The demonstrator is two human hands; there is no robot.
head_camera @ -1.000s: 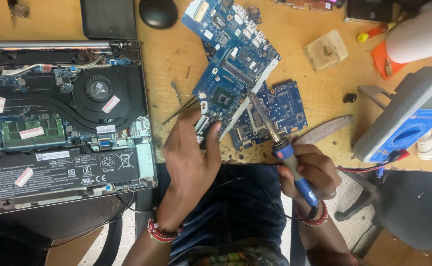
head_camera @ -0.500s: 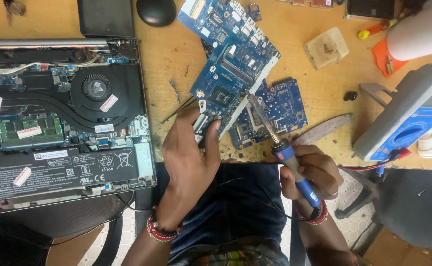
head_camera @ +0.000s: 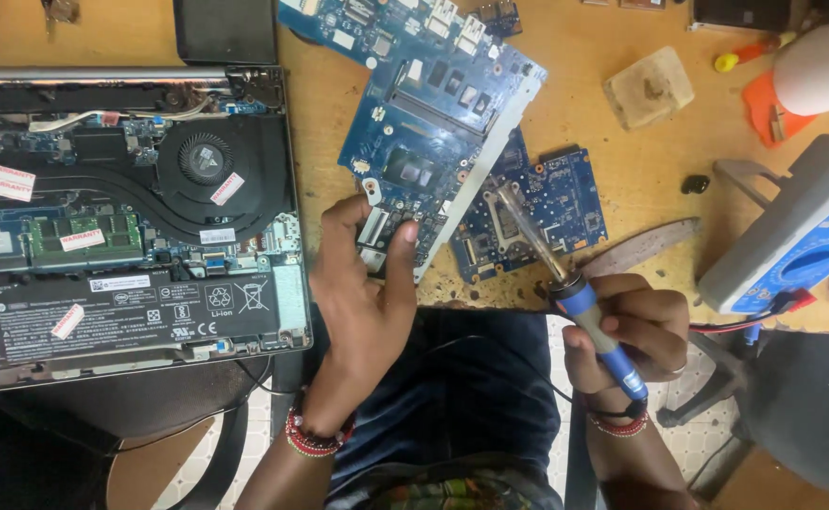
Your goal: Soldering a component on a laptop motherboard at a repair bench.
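Two hands work at the desk's near edge: left hand point(head_camera: 362, 293) pinches the circuit board point(head_camera: 433, 132), right hand point(head_camera: 636, 331) grips the soldering iron point(head_camera: 565, 283); a slip could burn fingers.

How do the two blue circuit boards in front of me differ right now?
The large board is long and lies diagonally; the small board is squarish and sits lower right, partly tucked under it. The left hand pinches the large board's near end; no hand touches the small board, though the soldering iron in the right hand crosses over it. Both are bare, blue and flat on the wooden table.
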